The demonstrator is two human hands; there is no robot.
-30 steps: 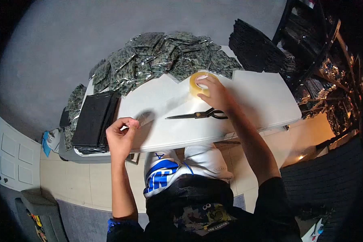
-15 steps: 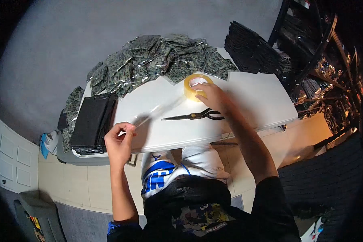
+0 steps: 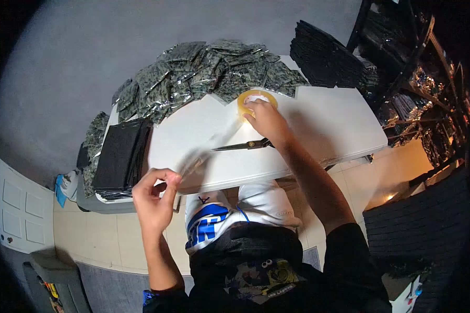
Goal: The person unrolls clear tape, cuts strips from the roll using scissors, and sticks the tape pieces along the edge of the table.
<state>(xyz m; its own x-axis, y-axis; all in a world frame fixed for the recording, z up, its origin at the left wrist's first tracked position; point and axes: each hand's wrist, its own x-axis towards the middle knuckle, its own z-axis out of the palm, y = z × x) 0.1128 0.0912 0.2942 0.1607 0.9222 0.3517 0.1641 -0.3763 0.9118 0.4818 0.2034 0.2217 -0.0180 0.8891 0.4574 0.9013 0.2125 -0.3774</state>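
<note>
My left hand (image 3: 156, 198) is at the near edge of the white table (image 3: 277, 163), thumb and forefinger pinched on the free end of a clear tape strip (image 3: 194, 163). From there the strip stretches, blurred, up to a yellowish roll of clear tape (image 3: 242, 107). My right hand (image 3: 268, 121) grips that roll, its fingers at the white core. Below the strip lies a pair of black scissors (image 3: 241, 146), blades pointing left; my right forearm hides their handles.
A heap of camouflage-patterned packets in clear plastic (image 3: 193, 73) lines the table's back. Folded black cloth (image 3: 121, 156) is stacked at the left, with another black stack (image 3: 324, 57) at the back right. A loaded shelf rack (image 3: 402, 78) stands to the right.
My left hand has come slightly lower, toward my body, with the tape end. My right hand and the roll have shifted up a little, and my forearm now covers the scissors' handles.
</note>
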